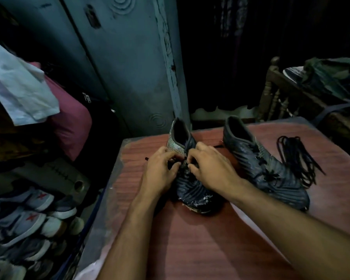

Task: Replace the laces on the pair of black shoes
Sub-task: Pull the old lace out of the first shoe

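Two hands working the near shoe (pixel 192 188) on the table (pixel 190 249): your left hand (pixel 160 174) and right hand (pixel 210 170) are both pinching the lace (pixel 175 165) at the eyelets. You are wanting even tension each side. Toe is pointing toward you, heel away. Spare laces (pixel 297 158) are lying beyond the second shoe (pixel 261 164).

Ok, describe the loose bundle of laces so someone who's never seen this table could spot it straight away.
Start at the reddish wooden table, where two black shoes stand side by side. Past the shoe on the right, at the table's right side, lies the loose bundle of laces. It is a tangle of thin black cords, threaded through nothing, and neither hand touches it.
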The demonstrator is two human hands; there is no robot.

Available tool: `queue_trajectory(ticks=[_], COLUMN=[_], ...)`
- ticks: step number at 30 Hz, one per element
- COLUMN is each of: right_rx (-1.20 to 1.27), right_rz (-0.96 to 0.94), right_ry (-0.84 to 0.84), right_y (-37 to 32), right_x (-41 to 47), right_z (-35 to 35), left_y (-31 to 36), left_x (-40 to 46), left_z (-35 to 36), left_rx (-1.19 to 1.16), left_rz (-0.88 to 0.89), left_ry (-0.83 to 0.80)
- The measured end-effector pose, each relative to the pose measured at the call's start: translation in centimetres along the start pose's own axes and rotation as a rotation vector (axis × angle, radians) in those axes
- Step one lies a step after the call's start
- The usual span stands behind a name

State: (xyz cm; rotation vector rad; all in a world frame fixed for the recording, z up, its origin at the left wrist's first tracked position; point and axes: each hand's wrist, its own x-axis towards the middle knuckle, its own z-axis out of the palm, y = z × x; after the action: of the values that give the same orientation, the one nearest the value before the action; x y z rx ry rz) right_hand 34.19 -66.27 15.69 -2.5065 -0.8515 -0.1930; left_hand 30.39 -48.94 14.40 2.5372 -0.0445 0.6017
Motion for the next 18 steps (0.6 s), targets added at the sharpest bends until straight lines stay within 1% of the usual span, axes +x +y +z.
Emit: queue_trajectory(ticks=[5, 12, 14, 18], right_rx=[0.118, 0.290, 0.336, 0.387], right_rz=[0.018, 0.049, 0.059, 0.018], right_ry=[0.079, 0.168, 0.170, 0.225], right_y=[0.8, 0.9, 1.0, 1.4], right_x=[-0.6, -1.9, -2.3, -2.2], right_z=[1.0, 2.2, 2.0, 1.5], left_y=[0.1, 1.1, 1.4, 2.0], left_x=[0.1, -0.4, -0.6, -0.6], left_z=[-0.3, -0.4, -0.1, 0.5], left_rx=[-0.060, -0.056, -0.066, -0.134], left_rz=[-0.045, 0.007, 0.029, 0.034], left_ry=[-0.008, -0.064, -0.043, 0.079])
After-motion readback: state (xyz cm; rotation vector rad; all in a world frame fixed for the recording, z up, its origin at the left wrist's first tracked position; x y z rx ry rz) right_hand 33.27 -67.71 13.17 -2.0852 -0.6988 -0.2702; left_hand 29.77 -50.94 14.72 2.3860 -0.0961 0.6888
